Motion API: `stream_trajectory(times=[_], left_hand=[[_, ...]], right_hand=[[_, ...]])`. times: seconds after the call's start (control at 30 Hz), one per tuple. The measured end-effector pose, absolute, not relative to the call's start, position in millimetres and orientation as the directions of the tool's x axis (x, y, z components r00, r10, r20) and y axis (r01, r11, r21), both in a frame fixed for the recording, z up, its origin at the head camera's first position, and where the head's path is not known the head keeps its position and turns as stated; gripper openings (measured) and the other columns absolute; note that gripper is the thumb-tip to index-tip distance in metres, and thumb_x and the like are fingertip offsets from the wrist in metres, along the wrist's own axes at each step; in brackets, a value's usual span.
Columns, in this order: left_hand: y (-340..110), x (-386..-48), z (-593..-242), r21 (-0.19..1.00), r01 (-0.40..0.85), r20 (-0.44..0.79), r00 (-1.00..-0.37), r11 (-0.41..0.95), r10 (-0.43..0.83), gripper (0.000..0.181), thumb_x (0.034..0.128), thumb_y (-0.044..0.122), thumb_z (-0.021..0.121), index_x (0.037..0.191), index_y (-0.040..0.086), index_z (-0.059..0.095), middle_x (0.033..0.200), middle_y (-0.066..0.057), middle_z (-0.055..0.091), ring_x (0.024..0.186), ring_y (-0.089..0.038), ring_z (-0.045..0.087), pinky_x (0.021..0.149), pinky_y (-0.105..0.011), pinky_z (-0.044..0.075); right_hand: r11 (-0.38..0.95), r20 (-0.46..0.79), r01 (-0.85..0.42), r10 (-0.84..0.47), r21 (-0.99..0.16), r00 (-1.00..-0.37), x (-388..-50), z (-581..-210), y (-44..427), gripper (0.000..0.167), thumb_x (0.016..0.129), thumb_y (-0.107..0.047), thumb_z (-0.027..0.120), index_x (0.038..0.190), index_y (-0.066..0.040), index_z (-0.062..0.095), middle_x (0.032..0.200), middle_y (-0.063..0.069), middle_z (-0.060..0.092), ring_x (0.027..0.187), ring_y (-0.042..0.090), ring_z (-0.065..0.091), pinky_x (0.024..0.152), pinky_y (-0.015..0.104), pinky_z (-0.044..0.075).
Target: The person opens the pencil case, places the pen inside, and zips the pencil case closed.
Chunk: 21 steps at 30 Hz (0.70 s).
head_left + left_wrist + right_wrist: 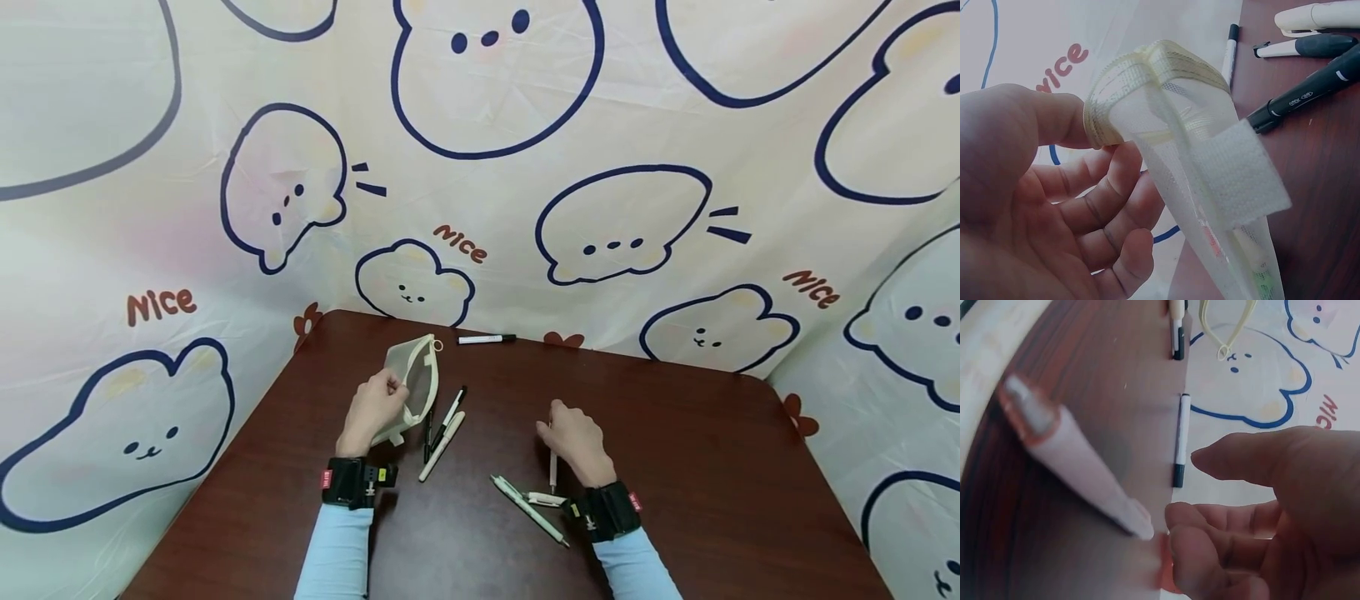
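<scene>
- We see a sheet [495,208] behind everything, printed cloth, meeting the far edge of the table [697,467] at twelve o'clock.
- Our table is dark, glossy wood, with room to move from the right hand [576,437] out to the three o'clock edge.
- The pouch [422,375] sits at ten o'clock, sheer mesh, zip rim gaping; our left wrist view alone shows green and red through it.
- The left hand [375,406] pinches that rim between thumb and fingers.
- The right hand, at two o'clock, grips nothing; its wrist view shows thumb and fingers parted.
- Green pen [529,511], slim, at six o'clock.
- Cream pen [442,447], smooth, at four o'clock from the pouch.
- Marker [487,339], black-capped, near the far edge.
- Pink pen [1079,462], tapered, just beside the right fingertips; contact we cannot tell.
</scene>
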<state>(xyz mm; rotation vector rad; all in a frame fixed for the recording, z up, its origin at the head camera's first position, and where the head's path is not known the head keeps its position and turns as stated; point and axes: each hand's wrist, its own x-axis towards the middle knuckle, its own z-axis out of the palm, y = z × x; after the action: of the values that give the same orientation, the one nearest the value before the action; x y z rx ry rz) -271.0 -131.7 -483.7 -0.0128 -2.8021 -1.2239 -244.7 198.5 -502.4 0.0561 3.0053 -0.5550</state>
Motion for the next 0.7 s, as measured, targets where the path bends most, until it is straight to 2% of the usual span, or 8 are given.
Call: stream_trajectory(times=[0.1,0.37,0.53,0.7], left_hand=[[-132,-271,-483,0.733,0.046,0.085,-0.996,0.679,-0.024,0.009,0.0885,0.020,0.055,0.086,0.012,0.060,0.079,-0.004,0.062,0.066,-0.019,0.054,0.060,-0.030,0.040],[-132,-270,-481,0.737,0.036,0.077,-0.997,0.675,-0.031,0.009,0.0887,0.020,0.055,0.086,0.012,0.059,0.078,-0.005,0.060,0.066,-0.020,0.054,0.059,-0.030,0.039],[-132,-269,-481,0.742,0.028,0.069,-0.997,0.670,-0.035,0.009,0.0886,0.020,0.055,0.086,0.012,0.059,0.078,-0.004,0.060,0.067,-0.020,0.055,0.060,-0.029,0.040],[-133,-270,-480,0.741,0.037,0.075,-0.997,0.671,-0.028,0.009,0.0890,0.020,0.055,0.087,0.012,0.058,0.078,-0.005,0.060,0.065,-0.019,0.054,0.059,-0.030,0.040]], right_hand=[[0.923,-0.110,0.071,0.032,-0.378,-0.993,-245,-504,205,0.021,0.092,-0.027,0.059,0.093,-0.006,0.054,0.068,0.008,0.053,0.050,0.020,0.052,0.046,0.031,0.037],[0.886,-0.222,0.146,0.050,-0.439,-0.974,-244,-508,210,0.027,0.093,-0.025,0.062,0.106,-0.003,0.053,0.074,0.010,0.057,0.050,0.019,0.059,0.046,0.030,0.048],[0.850,-0.272,0.191,0.059,-0.491,-0.961,-242,-511,211,0.022,0.093,-0.020,0.061,0.104,-0.003,0.053,0.071,0.012,0.058,0.051,0.022,0.059,0.046,0.032,0.047],[0.836,-0.289,0.193,0.044,-0.513,-0.956,-242,-513,211,0.022,0.093,-0.016,0.058,0.110,-0.003,0.051,0.070,0.012,0.058,0.050,0.024,0.058,0.046,0.033,0.046]])
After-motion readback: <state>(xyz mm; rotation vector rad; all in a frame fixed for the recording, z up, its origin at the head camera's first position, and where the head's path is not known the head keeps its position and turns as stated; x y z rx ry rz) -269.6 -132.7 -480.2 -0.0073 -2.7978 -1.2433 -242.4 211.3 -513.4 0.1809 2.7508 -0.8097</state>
